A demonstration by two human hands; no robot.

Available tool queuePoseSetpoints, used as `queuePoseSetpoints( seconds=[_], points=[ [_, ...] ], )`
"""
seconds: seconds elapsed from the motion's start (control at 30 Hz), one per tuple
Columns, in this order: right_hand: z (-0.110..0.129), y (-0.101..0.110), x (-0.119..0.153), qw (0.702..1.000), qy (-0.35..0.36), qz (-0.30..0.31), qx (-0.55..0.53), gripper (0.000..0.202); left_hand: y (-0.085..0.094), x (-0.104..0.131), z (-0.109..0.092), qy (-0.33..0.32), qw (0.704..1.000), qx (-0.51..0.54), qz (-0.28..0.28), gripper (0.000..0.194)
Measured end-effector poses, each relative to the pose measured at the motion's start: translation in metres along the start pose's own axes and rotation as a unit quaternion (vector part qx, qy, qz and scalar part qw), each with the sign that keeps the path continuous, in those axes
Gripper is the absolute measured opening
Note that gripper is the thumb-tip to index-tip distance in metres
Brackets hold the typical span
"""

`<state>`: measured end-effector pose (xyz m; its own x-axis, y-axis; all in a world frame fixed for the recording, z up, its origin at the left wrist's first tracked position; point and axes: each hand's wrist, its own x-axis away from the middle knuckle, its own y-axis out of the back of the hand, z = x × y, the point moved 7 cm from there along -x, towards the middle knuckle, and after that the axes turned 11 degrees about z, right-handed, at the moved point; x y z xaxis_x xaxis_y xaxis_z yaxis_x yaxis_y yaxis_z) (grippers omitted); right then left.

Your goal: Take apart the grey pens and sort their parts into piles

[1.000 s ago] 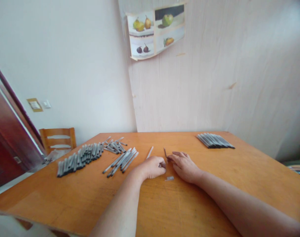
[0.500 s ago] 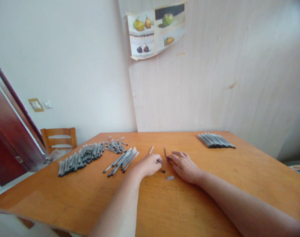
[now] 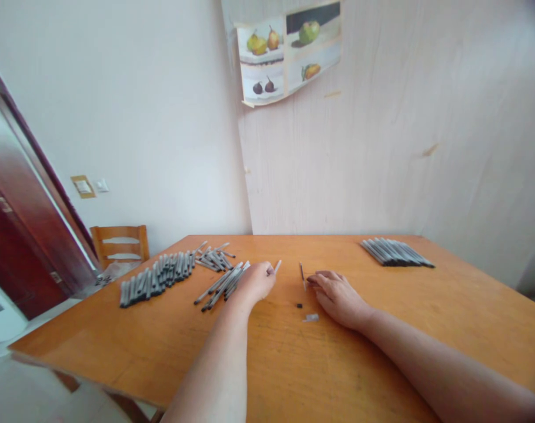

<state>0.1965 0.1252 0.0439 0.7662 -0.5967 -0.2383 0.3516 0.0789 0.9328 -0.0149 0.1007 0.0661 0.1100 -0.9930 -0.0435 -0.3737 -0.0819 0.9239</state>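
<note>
My left hand [image 3: 259, 281] is closed, fingers curled, at the near end of a whitish pen barrel [image 3: 278, 267] that points away from me. Its wrist partly covers a loose group of grey pens with black ends [image 3: 218, 286]. To the right, my right hand [image 3: 335, 295] rests on the table with its fingers stretched out. Beside its fingertips lies a thin dark pen refill [image 3: 302, 275]; whether they touch it I cannot tell. Nearer to me are a small black plug [image 3: 299, 305] and a clear pen cap [image 3: 311, 318].
A long row of pens [image 3: 157, 279] lies at the table's left, with a smaller scattered heap [image 3: 215, 257] behind. Another neat row of pens [image 3: 397, 252] is at the far right. A wooden chair [image 3: 120, 244] stands beyond the wooden table's [image 3: 285, 376] left edge.
My left hand has moved away from the refill, up and left to the whitish barrel. My right hand stays in about the same place. The view has turned slightly left.
</note>
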Motion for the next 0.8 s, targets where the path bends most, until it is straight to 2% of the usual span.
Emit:
queuePoseSetpoints(
  seconds=[0.2,0.37,0.53,0.8],
  points=[
    [-0.002,0.001,0.001,1.000,-0.016,-0.022,-0.007,0.036,0.025,0.005,0.041,0.140,0.988,-0.042,-0.045,0.019],
    [-0.006,-0.001,0.000,0.999,-0.025,-0.029,-0.008,0.035,0.025,0.010,0.063,0.224,0.972,-0.063,-0.019,0.024],
    [-0.007,0.000,0.000,0.999,-0.025,-0.034,-0.004,0.034,0.018,0.010,0.068,0.246,0.967,-0.062,0.010,0.029],
    [-0.006,0.002,0.001,0.999,-0.018,-0.047,-0.012,0.034,0.014,0.008,0.068,0.255,0.965,-0.066,0.015,0.028]
  ],
)
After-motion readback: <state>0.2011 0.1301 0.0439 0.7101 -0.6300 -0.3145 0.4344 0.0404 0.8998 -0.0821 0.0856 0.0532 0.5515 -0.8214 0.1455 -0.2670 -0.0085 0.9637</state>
